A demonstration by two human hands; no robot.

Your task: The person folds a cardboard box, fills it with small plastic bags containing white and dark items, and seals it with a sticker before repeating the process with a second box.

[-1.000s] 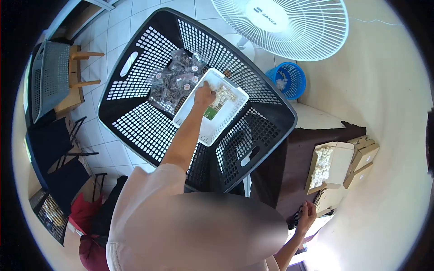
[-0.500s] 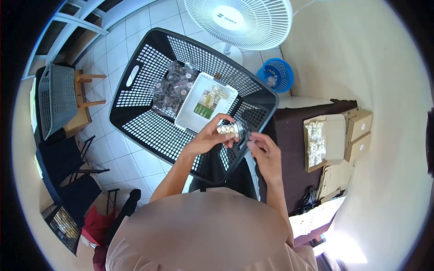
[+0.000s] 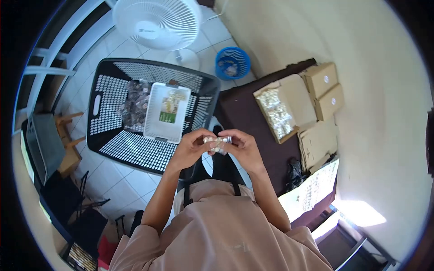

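Between my two hands, in front of my body, is a small clear packet (image 3: 217, 144) of cream-coloured pieces. My left hand (image 3: 190, 151) grips its left end with thumb and fingers. The fingers of my right hand (image 3: 245, 151) pinch the right end. Just beyond my left hand stands a large black plastic basket (image 3: 135, 149). Inside it, a white tray (image 3: 153, 118) holds a packet with a green label (image 3: 167, 116) and some pale pieces. A heap of dark clear-wrapped packets (image 3: 134, 106) lies left of the tray.
On the right, a brown-covered table (image 3: 244, 106) bears an open carton (image 3: 276, 115) of pale packets and closed cardboard boxes (image 3: 329, 101). A blue basket (image 3: 232, 63) and a white fan (image 3: 158, 22) stand beyond. Dark folding chairs (image 3: 68, 203) are on the left.
My hands and the packet have moved away from over the black basket, nearer my body. My right hand now grips the packet too. The view has turned toward the table.
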